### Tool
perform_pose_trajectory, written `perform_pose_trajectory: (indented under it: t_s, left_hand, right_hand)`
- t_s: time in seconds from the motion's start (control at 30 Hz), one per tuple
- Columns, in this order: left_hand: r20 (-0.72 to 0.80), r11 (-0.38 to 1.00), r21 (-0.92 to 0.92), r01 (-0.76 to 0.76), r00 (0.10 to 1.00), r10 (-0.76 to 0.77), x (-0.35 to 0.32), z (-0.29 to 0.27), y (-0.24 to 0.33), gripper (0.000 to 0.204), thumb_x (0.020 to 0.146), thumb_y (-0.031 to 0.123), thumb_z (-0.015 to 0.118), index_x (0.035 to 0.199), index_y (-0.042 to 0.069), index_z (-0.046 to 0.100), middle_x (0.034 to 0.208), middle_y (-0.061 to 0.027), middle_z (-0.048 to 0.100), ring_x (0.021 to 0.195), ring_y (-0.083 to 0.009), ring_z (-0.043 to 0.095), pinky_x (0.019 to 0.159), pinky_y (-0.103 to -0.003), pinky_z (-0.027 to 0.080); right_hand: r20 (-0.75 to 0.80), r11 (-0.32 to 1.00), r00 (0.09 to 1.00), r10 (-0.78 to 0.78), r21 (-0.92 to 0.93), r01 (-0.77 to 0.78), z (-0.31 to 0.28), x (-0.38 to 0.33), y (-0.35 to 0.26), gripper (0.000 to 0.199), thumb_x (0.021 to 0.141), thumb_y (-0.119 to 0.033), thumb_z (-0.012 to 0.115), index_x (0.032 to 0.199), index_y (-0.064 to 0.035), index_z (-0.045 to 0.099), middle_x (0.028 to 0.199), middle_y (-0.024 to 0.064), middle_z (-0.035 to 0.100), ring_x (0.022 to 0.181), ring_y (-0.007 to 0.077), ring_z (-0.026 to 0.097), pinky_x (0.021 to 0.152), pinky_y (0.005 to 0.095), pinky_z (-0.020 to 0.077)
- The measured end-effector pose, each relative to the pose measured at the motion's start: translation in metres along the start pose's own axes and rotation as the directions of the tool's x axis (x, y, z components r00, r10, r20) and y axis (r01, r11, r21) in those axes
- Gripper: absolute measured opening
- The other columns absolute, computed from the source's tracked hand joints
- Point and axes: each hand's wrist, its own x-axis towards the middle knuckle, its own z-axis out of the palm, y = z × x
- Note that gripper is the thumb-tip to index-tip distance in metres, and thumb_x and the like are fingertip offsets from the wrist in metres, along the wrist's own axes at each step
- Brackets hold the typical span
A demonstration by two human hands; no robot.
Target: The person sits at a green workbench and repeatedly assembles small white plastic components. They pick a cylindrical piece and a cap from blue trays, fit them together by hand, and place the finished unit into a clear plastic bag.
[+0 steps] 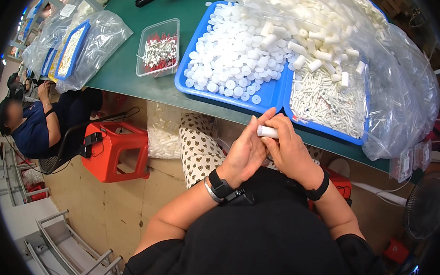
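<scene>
Just in front of the table's near edge, a short white cylinder (267, 131) lies between the thumb and fingers of my right hand (292, 150), which is closed on it. My left hand (247, 153) is held beside it with the palm turned up and its fingers stretched out. The cylinder's left end is close to the left fingers; whether it touches them I cannot tell. Beyond my hands, a blue tray (268, 100) holds many small translucent white discs (240, 50). To its right, a second blue tray (342, 136) carries thin white pins (323, 98) and thicker white cylinders (345, 79).
A clear plastic tub (159, 70) of red and white small parts stands on the green table (117, 63). Large clear bags (398, 91) bulge at the right. A red stool (117, 151) and a seated person (43, 123) are at the left; a fan (426, 205) stands at the lower right.
</scene>
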Motion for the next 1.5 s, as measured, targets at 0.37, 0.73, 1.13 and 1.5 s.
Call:
perform_pose_trajectory:
  t_s: [0.37,0.73,1.13,1.5]
  left_hand:
    - [-0.058,0.995,0.093,-0.039,0.997,0.044,0.000,0.000,-0.009,0.059,0.105,0.052,0.028,0.149,0.014,0.033,0.152,-0.0076,0.038,0.136,-0.0261,0.042,0.112,-0.046,0.039]
    - [-0.119,0.939,0.343,0.032,0.993,0.010,-0.013,-0.019,-0.015,0.069,0.102,0.061,0.021,0.152,0.015,0.025,0.154,-0.0104,0.035,0.130,-0.0238,0.049,0.104,-0.045,0.045]
    - [-0.230,0.955,0.291,0.054,0.973,0.016,-0.024,-0.025,-0.023,0.063,0.106,0.052,0.018,0.141,0.004,0.039,0.147,-0.0127,0.043,0.127,-0.0234,0.050,0.108,-0.044,0.042]
    - [-0.663,0.955,-0.067,0.288,0.703,-0.258,-0.007,-0.081,-0.048,0.058,0.107,0.045,0.026,0.141,-0.002,0.035,0.142,-0.0157,0.043,0.133,-0.0276,0.042,0.111,-0.045,0.035]
  right_hand:
    - [0.045,0.991,0.991,0.130,0.013,-0.130,0.014,-0.010,0.000,0.014,0.096,-0.010,0.059,0.107,-0.0018,0.057,0.084,0.0179,0.066,0.070,0.0355,0.066,0.060,0.0388,0.0512]
    - [0.518,0.528,0.744,0.422,0.527,-0.666,0.011,-0.010,0.017,0.027,0.105,-0.026,0.048,0.106,-0.0001,0.058,0.075,0.0067,0.063,0.052,0.0081,0.053,0.047,0.0225,0.0398]
    - [0.530,0.754,0.754,0.388,0.288,-0.590,0.029,-0.027,0.017,0.039,0.106,-0.034,0.041,0.108,0.0020,0.057,0.076,0.0151,0.065,0.053,0.0232,0.060,0.051,0.0345,0.0480]
    - [0.575,0.849,0.646,0.502,-0.185,-0.495,0.048,-0.046,0.076,0.036,0.100,-0.031,0.051,0.113,0.0020,0.057,0.090,0.0251,0.067,0.085,0.0447,0.064,0.077,0.0486,0.0505]
